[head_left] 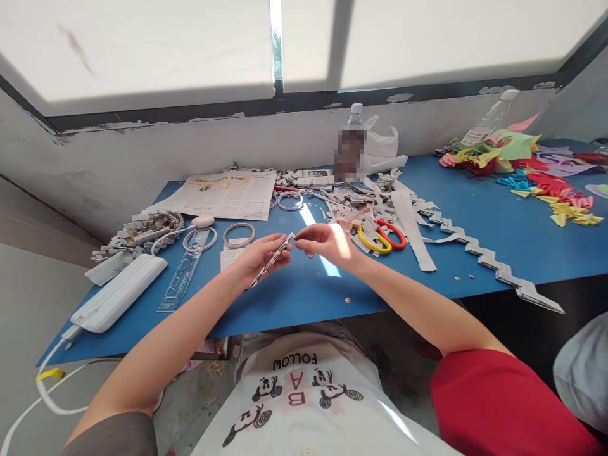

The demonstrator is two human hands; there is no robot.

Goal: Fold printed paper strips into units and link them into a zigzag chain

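My left hand (259, 258) is closed around a narrow zigzag chain of folded newspaper strips (272, 261), which slants up toward the right above the table's front half. Close to the chain's upper end, my right hand (327, 244) has thumb and fingers pinched together. What sits between those fingertips is too small to make out. A longer folded-paper chain (484, 253) runs along the right side, its pointed end reaching past the table edge. Behind my right hand lies a pile of cut paper strips (354, 206), with yellow-and-red-handled scissors (380, 239) at its front.
On the blue table (285, 307) are a white power strip (121, 292), a clear ruler (183, 272), tape rolls (239, 235), a newspaper sheet (223, 196) and a bundle of folded paper (142, 231). A bottle (350, 152) stands behind; colourful paper pieces (565, 190) lie right.
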